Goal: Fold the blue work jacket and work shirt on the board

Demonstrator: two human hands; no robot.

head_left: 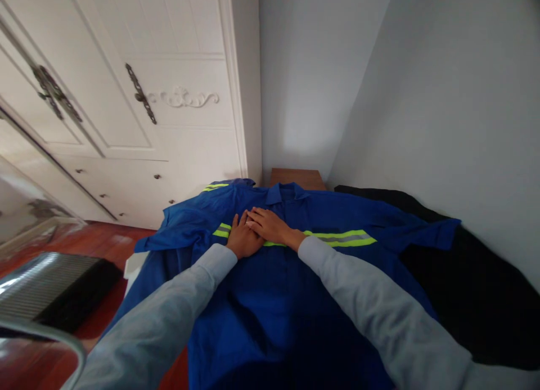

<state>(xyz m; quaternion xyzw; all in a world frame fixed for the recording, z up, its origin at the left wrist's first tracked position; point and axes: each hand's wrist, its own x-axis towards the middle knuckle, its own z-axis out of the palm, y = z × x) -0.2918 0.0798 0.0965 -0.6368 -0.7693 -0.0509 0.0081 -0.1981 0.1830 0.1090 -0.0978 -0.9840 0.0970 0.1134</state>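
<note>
A blue work shirt (253, 300) with a collar and yellow-and-grey reflective strips lies spread out in front of me, its front facing up. My left hand (245, 237) rests flat on the chest, on the left part of the strip. Beside it, partly over its fingertips, my right hand (270, 225) also lies flat with the fingers stretched out. Neither hand grips the cloth. Another piece of blue cloth (228, 184) with a yellow strip shows behind the shirt's left shoulder.
Black cloth (472, 294) lies under and beyond the shirt on the right. A white wardrobe (189, 97) stands at the far left, and grey walls (320, 86) meet behind. Farther back is a brown wooden surface (297, 178). A black ribbed object (54, 288) sits on the red floor (126, 241).
</note>
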